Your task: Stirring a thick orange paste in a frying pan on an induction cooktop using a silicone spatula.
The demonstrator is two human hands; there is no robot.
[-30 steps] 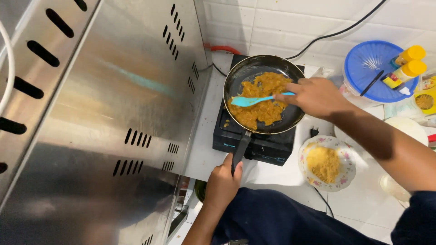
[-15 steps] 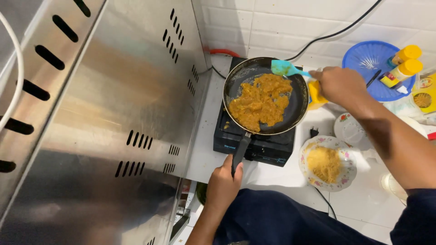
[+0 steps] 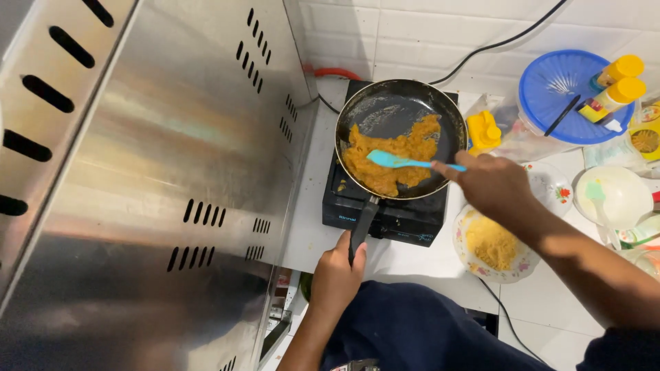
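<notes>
Steel fills the left side: a big metal panel with slots stands along the counter's left edge. Just beside it a black single-burner stove sits against the tiled back wall, and on it rests the dark frying pan, its handle pointing toward me over the stove's front edge. Orange-yellow mash lies in the near half of the pan; the far half is bare and smeared. My left hand has a closed grip around the end of the pan handle at the counter's front edge. My right hand grips the handle of a blue spatula, whose blade lies on the mash. To the right, a round container with a blue lid stands near the back wall. A flowered plate of yellow crumbs sits just right of the stove, below my right wrist.
</notes>
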